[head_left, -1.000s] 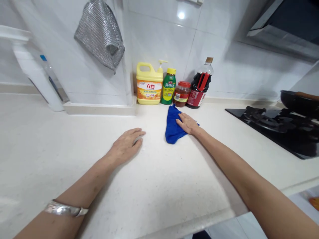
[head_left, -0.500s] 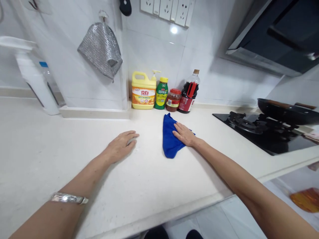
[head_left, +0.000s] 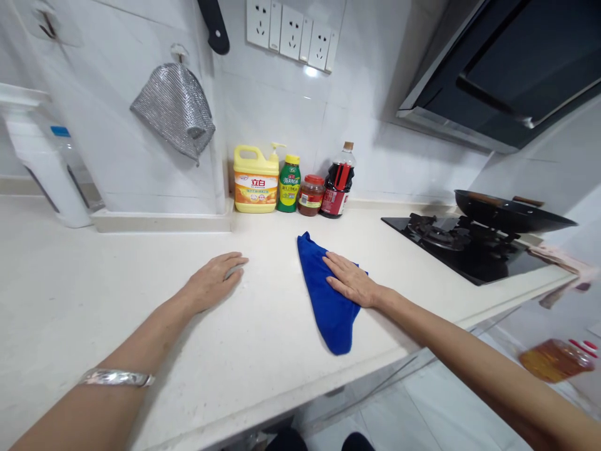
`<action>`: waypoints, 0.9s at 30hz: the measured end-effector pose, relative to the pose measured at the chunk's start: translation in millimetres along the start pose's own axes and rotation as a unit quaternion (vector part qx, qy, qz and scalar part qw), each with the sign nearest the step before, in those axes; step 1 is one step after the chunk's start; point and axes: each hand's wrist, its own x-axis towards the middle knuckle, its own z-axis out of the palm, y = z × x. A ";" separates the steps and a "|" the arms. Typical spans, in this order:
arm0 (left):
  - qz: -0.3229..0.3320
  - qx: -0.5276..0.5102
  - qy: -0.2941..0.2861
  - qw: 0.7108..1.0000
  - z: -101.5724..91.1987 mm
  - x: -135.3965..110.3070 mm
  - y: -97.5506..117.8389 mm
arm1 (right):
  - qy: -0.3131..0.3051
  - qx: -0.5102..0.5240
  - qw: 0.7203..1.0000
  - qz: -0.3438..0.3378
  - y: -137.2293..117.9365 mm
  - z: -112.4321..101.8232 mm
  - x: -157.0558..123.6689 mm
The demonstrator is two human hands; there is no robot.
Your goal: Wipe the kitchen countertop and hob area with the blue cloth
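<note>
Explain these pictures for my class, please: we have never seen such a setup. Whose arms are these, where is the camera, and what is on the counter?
No robot here: these are a person's own bare arms, seen from a camera worn on that person's head, looking forward and down. The right hand lies flat on a blue cloth, pressing rather than gripping it. The left hand rests on the pale counter, with nothing visible in it. Along the wall stand a yellow jug, a green bottle, a red-lidded jar and a dark bottle. To the right is a black hob with a wok.
</note>
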 end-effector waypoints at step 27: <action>-0.060 -0.010 0.000 0.998 0.4 8.5 -3.6 | -0.048 0.076 0.995 -0.034 -67.2 -6.3 55.9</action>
